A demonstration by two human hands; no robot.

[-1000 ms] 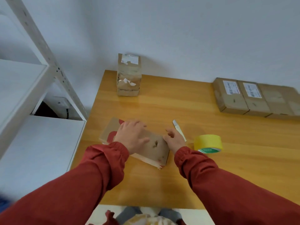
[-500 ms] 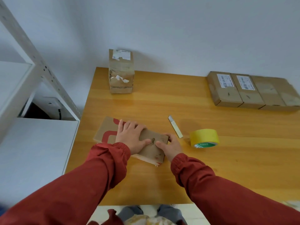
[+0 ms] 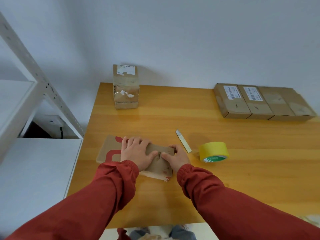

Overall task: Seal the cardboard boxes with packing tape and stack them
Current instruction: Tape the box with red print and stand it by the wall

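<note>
A white shelf (image 3: 34,94) stands left of the table (image 3: 242,170). Near the table's front-left corner the box (image 3: 110,149) lies flat. The left hand (image 3: 136,153) presses on its top, fingers straight and spread. The right hand (image 3: 176,157) holds its right end, thumb on top and fingers curled over the edge. Just right lie a knife (image 3: 183,140) and the yellow tape (image 3: 213,151), both untouched. If the right hand lets go to fetch the tape, the flaps may spring open, and reaching across the knife risks a cut.
</note>
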